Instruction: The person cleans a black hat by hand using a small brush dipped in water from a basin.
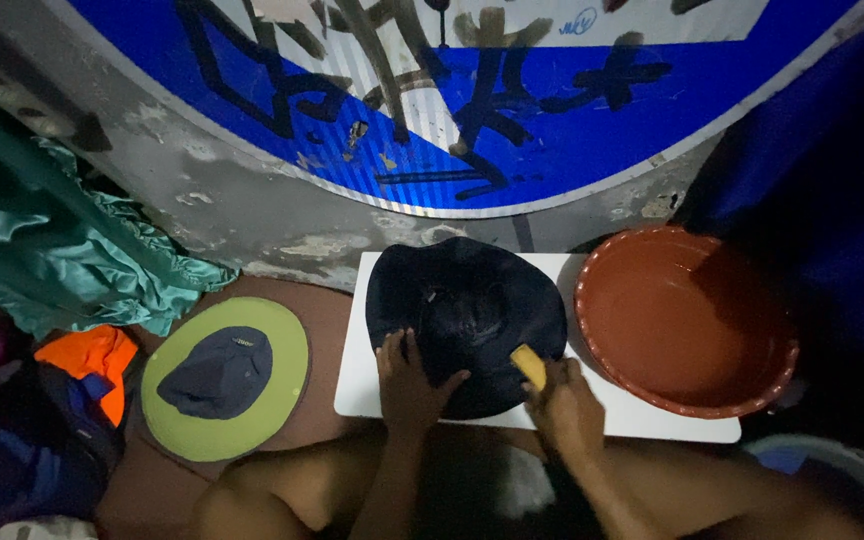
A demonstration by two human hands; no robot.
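Dim light, view straight down. A dark navy brimmed hat (465,318) lies flat on a white board (372,385) set on the reddish-brown floor against a grey wall.

Left hand (407,385) is spread open, palm down, pressing the hat's near brim. Right hand (567,405) is closed around a small yellow bar, probably soap (528,365), its tip touching the brim's right edge.

Just right of the board, overlapping its corner, sits a reddish-brown plastic basin (687,320); whether it holds water cannot be told.

Left of the board, apart from it, lies a second hat (227,378), with a lime-green brim and dark grey crown. Beyond it are orange cloth (92,360) and crumpled teal fabric (72,250). A large blue-and-white round sign (552,130) with dark scrawl leans on the wall behind. The person's bare knees crowd the bottom edge.
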